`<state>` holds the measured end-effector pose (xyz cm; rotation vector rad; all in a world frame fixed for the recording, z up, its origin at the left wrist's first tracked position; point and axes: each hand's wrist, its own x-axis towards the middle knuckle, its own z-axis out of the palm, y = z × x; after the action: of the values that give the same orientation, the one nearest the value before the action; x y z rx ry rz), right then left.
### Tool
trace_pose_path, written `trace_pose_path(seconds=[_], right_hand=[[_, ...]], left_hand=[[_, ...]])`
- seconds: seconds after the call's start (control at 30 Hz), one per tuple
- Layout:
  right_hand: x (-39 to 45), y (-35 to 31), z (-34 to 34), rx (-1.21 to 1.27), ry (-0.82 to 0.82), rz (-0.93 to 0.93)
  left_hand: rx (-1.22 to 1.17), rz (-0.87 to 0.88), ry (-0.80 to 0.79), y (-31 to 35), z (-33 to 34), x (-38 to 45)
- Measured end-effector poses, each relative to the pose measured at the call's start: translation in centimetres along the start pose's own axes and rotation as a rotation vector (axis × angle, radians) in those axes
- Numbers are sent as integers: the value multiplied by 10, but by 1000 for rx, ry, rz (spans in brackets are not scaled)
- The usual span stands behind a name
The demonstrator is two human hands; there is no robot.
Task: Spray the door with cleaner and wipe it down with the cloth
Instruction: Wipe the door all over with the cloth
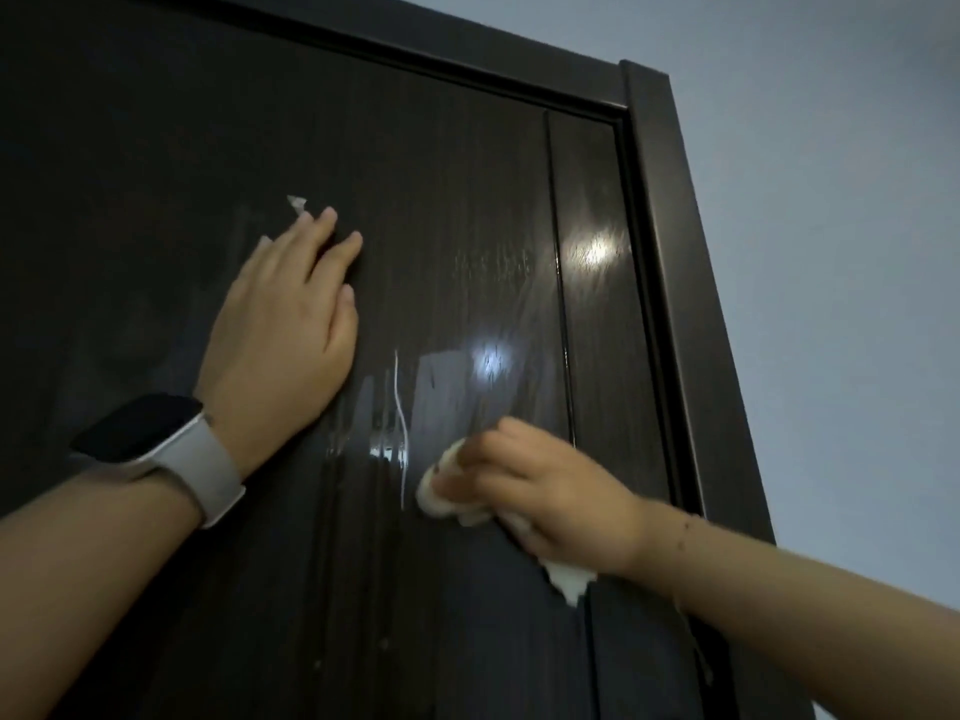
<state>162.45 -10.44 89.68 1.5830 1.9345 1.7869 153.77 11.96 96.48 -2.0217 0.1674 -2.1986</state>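
Observation:
A dark brown wood-grain door (447,200) fills most of the view, glossy and streaked with wet cleaner around its middle. My left hand (291,314) lies flat on the door with straight fingers, and small white scraps show at its fingertips. Lower and to the right, my right hand (545,491) grips a crumpled pale cloth (441,485) and presses it against the wet panel. Part of the cloth hangs out below that hand. No spray bottle is in view.
The dark door frame (670,210) runs down the right side, with a pale grey wall (831,200) beyond it. A watch with a grey strap (176,449) sits on my left wrist. Drips run down the lower door.

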Motion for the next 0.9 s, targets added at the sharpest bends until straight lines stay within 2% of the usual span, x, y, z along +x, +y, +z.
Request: trace_pose_path(seconds=[0.07, 0.2, 0.3, 0.37, 0.5, 0.63, 0.77, 0.9], right_hand=[[24, 25, -7, -46, 95, 101], [74, 81, -13, -175, 411, 481], [87, 81, -6, -226, 506, 625], [83, 50, 6, -205, 506, 573], [43, -31, 30, -89, 248, 323], [39, -41, 22, -55, 118, 323], [101, -5, 9, -100, 297, 597], [111, -7, 19, -102, 407, 675]], left_hand=[[18, 21, -15, -5, -8, -24], [9, -2, -38, -30, -26, -67], [33, 12, -42, -38, -28, -83], [63, 5, -30, -37, -26, -85], [71, 13, -30, -35, -25, -84], [88, 22, -32, -37, -26, -82], [88, 27, -33, -37, -26, -82], [68, 26, -12, -37, -25, -81]])
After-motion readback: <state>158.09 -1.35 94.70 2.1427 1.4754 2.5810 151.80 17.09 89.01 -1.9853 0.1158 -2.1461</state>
